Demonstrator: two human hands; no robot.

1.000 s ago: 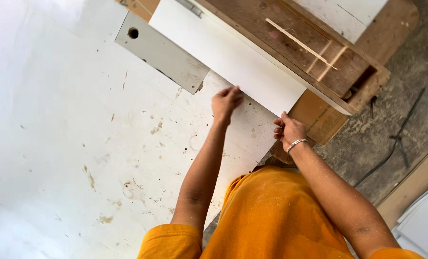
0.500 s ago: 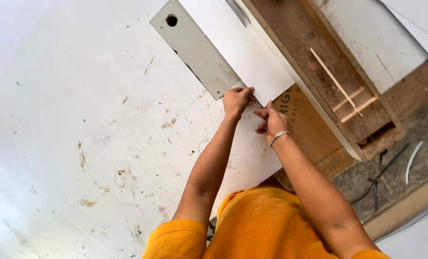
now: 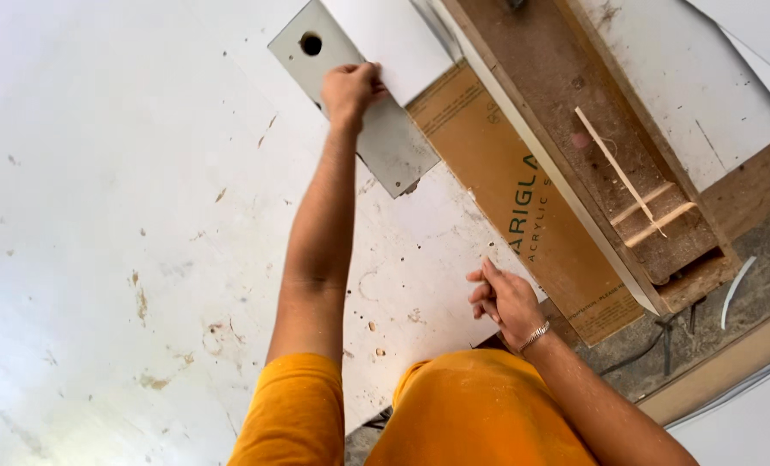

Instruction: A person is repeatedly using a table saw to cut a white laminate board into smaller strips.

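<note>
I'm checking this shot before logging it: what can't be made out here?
- Head view: the left hand covers the grey panel where it meets the white sheet.
- The white sheet's far end is cut off by the top edge.
- The right hand shows its back; its palm side is hidden.

Layout of the desk around the two hands

The desk (image 3: 100,259) fills the left side. On it, far ahead, lies a plate with a hole (image 3: 385,147), partly under a sheet (image 3: 385,34); the left hand (image 3: 350,86) rests on both. To the right lies a paper-covered panel (image 3: 523,207), then a long wooden frame (image 3: 592,147) with thin sticks (image 3: 652,211) inside. The right hand (image 3: 506,302) is near the body, beside the panel.
</note>
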